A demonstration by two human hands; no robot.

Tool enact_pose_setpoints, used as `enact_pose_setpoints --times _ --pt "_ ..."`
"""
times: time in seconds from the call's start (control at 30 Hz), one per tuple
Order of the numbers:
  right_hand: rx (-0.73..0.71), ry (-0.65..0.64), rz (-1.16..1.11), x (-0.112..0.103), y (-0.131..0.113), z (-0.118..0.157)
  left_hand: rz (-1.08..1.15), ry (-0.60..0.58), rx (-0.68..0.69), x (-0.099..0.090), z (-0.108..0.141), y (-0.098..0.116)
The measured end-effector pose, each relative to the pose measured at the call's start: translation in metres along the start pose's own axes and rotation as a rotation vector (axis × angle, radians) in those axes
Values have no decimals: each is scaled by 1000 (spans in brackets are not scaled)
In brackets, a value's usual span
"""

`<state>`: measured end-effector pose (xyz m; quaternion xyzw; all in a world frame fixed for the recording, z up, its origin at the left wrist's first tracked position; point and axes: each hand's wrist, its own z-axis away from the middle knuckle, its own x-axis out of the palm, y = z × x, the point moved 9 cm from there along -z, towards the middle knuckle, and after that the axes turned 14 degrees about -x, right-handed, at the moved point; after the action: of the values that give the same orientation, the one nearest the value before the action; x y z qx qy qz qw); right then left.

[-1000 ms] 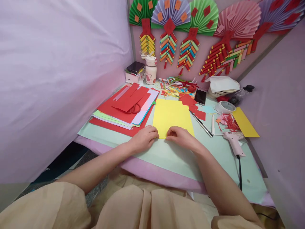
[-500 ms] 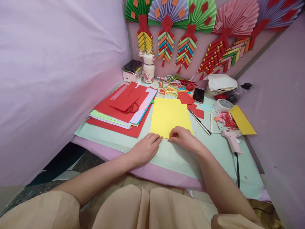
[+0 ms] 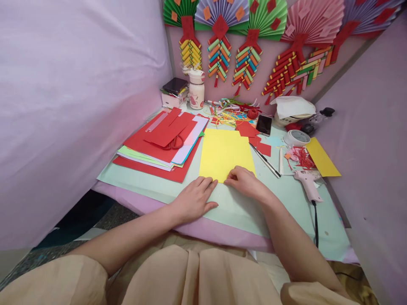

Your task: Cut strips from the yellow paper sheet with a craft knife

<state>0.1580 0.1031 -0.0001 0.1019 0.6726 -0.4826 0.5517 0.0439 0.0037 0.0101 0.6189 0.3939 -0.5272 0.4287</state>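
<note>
Currently both hands are at the near edge of the yellow sheet, which lies flat toward the middle of the bench, set back from its front edge. Left hand: flat, thumb spread, fingertips at the sheet's near edge, palm on the bench. Right hand: fingers curled, thumb close to them, narrow, at the same edge; can't tell if paper is pinched between.

Handling, my read: light, thin, a bit stiff, creases easily, likely to skate on the bench cover. Best hold is the near edge or its corners, fingertips only, other palm pinning it. Paper stack sits along the left edge, glue gun toward the right.

Text: nothing legible. Bottle at the back edge has a pink print and red mark; bowl at the back right corner has dark lettering, too small. Fans on the wall carry red squares with dark marks, unreadable. No brands I can make out.
</note>
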Motion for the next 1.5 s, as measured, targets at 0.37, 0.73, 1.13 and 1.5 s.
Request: enact_pose_setpoints --times 0.37,0.73,1.13,1.5 --pt "20 -34 11 -3 -6 -1 -26 -39 -40 0 -6 4" --pt "19 -44 0 -3 -7 -1 32 -71 -92 2 -8 1" --pt "8 -40 -8 -4 -7 0 101 34 -31 -3 -3 -1" --pt "1 -45 -21 -3 -5 0 16 98 -7 -10 1 -10"
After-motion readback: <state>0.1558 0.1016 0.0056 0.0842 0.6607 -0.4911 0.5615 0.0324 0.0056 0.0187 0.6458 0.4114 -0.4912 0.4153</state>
